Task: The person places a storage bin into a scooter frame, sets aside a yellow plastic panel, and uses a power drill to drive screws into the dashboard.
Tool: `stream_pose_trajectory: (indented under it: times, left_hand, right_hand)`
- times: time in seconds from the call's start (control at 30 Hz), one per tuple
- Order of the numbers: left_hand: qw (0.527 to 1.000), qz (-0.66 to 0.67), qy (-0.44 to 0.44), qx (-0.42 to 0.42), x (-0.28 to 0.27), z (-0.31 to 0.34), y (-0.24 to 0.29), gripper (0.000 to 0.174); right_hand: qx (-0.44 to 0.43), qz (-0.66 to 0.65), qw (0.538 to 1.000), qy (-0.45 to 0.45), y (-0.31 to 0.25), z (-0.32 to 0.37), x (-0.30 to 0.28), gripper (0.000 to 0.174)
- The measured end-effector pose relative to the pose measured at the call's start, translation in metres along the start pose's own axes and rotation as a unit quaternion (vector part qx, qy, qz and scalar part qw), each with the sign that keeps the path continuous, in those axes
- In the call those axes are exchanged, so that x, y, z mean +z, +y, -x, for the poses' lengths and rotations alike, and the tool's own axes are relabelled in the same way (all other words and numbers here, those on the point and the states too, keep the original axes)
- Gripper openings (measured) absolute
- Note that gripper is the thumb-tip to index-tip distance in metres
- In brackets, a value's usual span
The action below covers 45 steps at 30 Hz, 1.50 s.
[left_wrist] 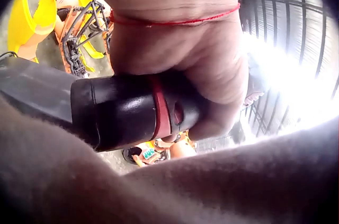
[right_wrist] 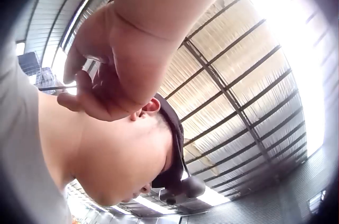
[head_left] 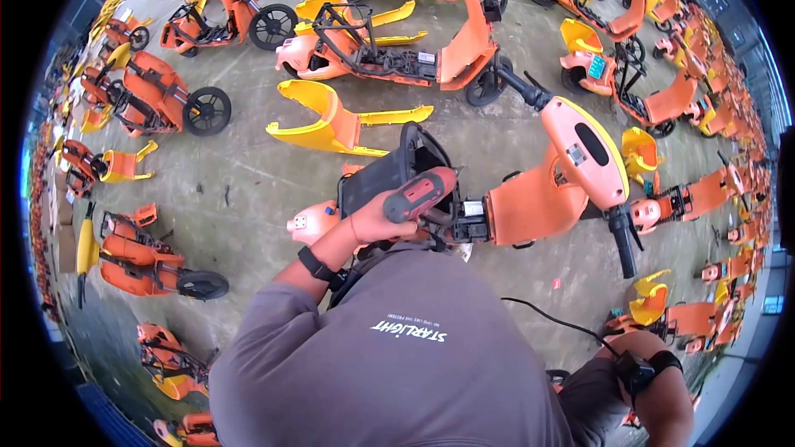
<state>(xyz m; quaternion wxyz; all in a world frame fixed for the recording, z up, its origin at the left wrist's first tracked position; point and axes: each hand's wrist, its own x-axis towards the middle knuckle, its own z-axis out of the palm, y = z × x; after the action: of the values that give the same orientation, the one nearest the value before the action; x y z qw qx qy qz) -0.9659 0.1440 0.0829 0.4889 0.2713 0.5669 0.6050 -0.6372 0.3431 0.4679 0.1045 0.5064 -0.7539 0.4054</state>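
Note:
My left hand [head_left: 375, 222] grips a red and black cordless drill [head_left: 421, 194] over the dark seat bin [head_left: 373, 180] of an orange scooter [head_left: 530, 203]. Close up in the left wrist view, the hand wraps round the drill, whose black end points left. The drill's tip is hidden. My right hand [right_wrist: 114, 70] is low at the right side, beside the knee, away from the scooter. Its fingers are loosely bent, and no held object shows plainly between them.
A yellow body panel [head_left: 331, 120] lies on the concrete floor beyond the scooter. Another stripped scooter [head_left: 373, 50] stands behind it. Rows of orange scooters fill both sides. A black cable [head_left: 563, 320] runs from my right wrist. The scooter's handlebar grip [head_left: 621, 244] juts out at the right.

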Motion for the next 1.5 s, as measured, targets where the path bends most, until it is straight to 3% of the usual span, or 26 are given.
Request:
stream_pose_trajectory:
  times: [0.03,0.07,0.2,0.23,0.27,0.3,0.33,0.37,0.4,0.47,0.5,0.57,0.67,0.73,0.8,0.9,1.03,1.1,1.17,1.2,1.3,1.37,1.4,1.47,1.5]
  left_hand:
    - [1.0,-0.024,-0.016,-0.014,-0.005,0.002,0.003,0.039]
    - [0.998,-0.046,-0.032,-0.026,-0.008,0.002,0.003,0.045]
    - [0.998,-0.053,-0.039,0.0,-0.024,0.006,-0.011,0.044]
    - [0.997,-0.067,-0.038,-0.011,-0.027,0.011,-0.01,0.044]
    - [0.996,-0.082,-0.037,-0.022,-0.03,0.015,-0.008,0.044]
    - [0.996,-0.079,-0.039,-0.026,-0.031,0.019,-0.004,0.044]
    - [0.996,-0.05,-0.038,-0.063,-0.033,0.025,0.002,0.046]
    - [0.994,-0.021,-0.038,-0.099,-0.035,0.03,0.006,0.047]
    - [0.994,-0.021,-0.039,-0.102,-0.036,0.033,0.006,0.047]
    - [0.996,0.073,-0.048,-0.035,-0.034,0.039,0.005,0.052]
    - [0.995,0.074,-0.049,-0.037,-0.034,0.039,0.005,0.052]
    - [0.996,0.067,-0.047,-0.044,-0.033,0.039,0.005,0.056]
    - [0.995,0.064,-0.038,-0.063,-0.034,0.036,0.003,0.056]
    - [0.996,0.071,-0.021,-0.041,-0.03,0.036,0.002,0.051]
    - [1.0,-0.01,0.022,0.008,-0.03,0.033,-0.011,0.045]
    - [0.997,0.05,0.016,-0.064,-0.031,0.031,-0.012,0.043]
    - [0.993,0.112,0.001,-0.047,-0.026,0.032,0.005,0.043]
    - [0.989,0.113,-0.032,-0.094,-0.03,0.029,0.011,0.057]
    - [0.979,0.169,-0.03,-0.105,-0.018,0.023,0.03,0.051]
    - [0.975,0.189,-0.022,-0.116,-0.013,0.017,0.04,0.048]
    - [0.984,0.146,-0.059,-0.089,-0.008,-0.016,0.053,0.05]
    - [0.99,0.1,-0.064,-0.07,0.009,-0.037,0.065,0.051]
    - [0.995,0.061,-0.06,-0.045,0.021,-0.048,0.072,0.052]
    - [0.995,0.059,-0.065,-0.049,0.044,-0.071,0.086,0.05]
    - [0.996,0.04,-0.074,-0.041,0.054,-0.084,0.089,0.049]
  right_hand:
    - [-0.014,-0.034,0.997,-0.071,0.003,-0.006,-0.006,0.03]
    - [-0.008,-0.034,0.997,-0.067,0.009,-0.008,-0.006,0.03]
    - [-0.06,-0.036,0.996,0.047,0.081,-0.005,0.011,0.024]
    - [-0.008,0.018,0.961,0.277,0.094,0.021,0.049,0.01]
    - [-0.003,0.017,0.96,0.28,0.1,0.043,0.081,0.01]
    - [0.244,0.054,0.864,0.437,0.104,0.065,0.107,0.018]
    - [0.468,0.086,0.685,0.551,0.114,0.091,0.128,0.028]
    - [0.407,0.015,0.838,0.363,0.158,0.142,0.111,0.05]
    - [0.508,0.111,0.822,0.235,0.184,0.162,0.116,0.034]
    - [0.568,0.121,0.77,0.266,0.226,0.219,0.172,0.035]
    - [0.569,0.12,0.769,0.266,0.231,0.216,0.182,0.035]
    - [0.708,-0.054,0.629,0.318,0.244,0.197,0.2,0.04]
    - [0.688,-0.061,0.67,0.272,0.251,0.182,0.207,0.041]
    - [0.692,-0.073,0.667,0.267,0.247,0.18,0.206,0.039]
    - [0.697,-0.085,0.661,0.263,0.242,0.189,0.206,0.039]
    - [0.711,-0.065,0.64,0.285,0.229,0.211,0.212,0.039]
    - [0.741,-0.055,0.597,0.304,0.215,0.218,0.212,0.036]
    - [0.752,-0.051,0.565,0.336,0.202,0.221,0.211,0.034]
    - [0.732,-0.029,0.587,0.344,0.196,0.226,0.198,0.03]
    - [0.736,-0.016,0.573,0.36,0.192,0.233,0.19,0.03]
    - [0.718,0.053,0.551,0.422,0.186,0.25,0.163,0.025]
    - [0.702,0.237,0.523,0.421,0.181,0.25,0.132,0.023]
    - [0.703,0.238,0.517,0.426,0.181,0.256,0.118,0.023]
    - [0.613,0.472,0.493,0.398,0.183,0.27,0.088,0.022]
    - [0.614,0.473,0.487,0.402,0.182,0.275,0.073,0.022]
